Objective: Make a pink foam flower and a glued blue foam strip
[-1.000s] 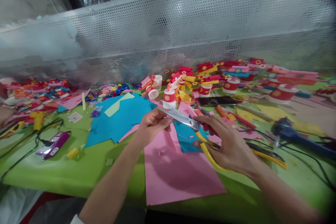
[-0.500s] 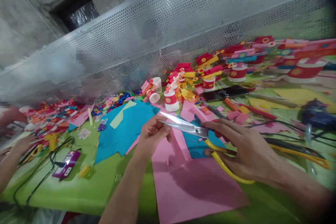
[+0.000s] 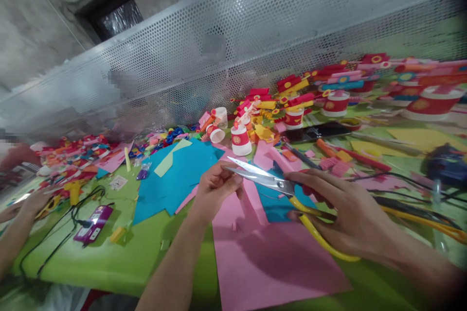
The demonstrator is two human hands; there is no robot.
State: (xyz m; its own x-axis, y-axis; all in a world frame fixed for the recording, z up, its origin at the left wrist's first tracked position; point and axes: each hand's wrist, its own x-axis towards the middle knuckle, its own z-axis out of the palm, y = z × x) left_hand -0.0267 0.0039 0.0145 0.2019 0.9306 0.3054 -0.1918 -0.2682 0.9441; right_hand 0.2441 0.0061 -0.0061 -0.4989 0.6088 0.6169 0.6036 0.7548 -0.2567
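Observation:
My right hand (image 3: 350,209) grips a pair of scissors (image 3: 272,180) by its yellow handles. The blades are slightly apart and point left. My left hand (image 3: 219,184) is closed in a pinch beside the blade tips; whatever lies between its fingers is too small or hidden to make out. Below both hands lies a large pink sheet (image 3: 277,267), shaded by them. A folded pink strip (image 3: 255,204) stands on or just over that sheet, under the scissors.
Blue sheets (image 3: 168,175) lie left of my hands. Behind stand paper cups (image 3: 241,141) with coloured rolls on top. A purple device (image 3: 94,223) with black cables sits at left, near another person's hand (image 3: 34,204). A phone (image 3: 317,131) and yellow-black cutter (image 3: 419,216) are at right.
The view has shifted slightly, so everything appears a little further right. My hands and the scissors keep nearly the same pose. The other person's hand at left has moved a little.

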